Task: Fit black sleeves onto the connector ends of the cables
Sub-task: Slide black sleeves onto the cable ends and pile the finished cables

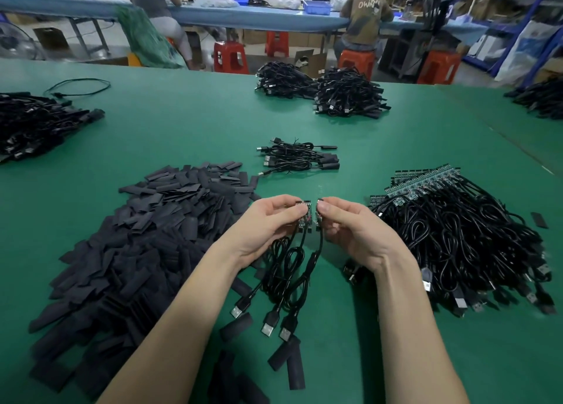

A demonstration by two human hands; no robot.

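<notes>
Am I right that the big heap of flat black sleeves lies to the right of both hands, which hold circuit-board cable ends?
Not quite. The head view shows the heap of flat black sleeves left of the left hand and right hand; they do hold circuit-board cable ends.

The work surface is a wide green table (189,123). Behind it stands a long bench with a blue top (91,5), and two people sit there with their backs to the camera. Red plastic stools (230,57) stand on the floor. On the right are blue metal shelves (518,13) with boxes. A fan (15,42) stands at the far left.
</notes>
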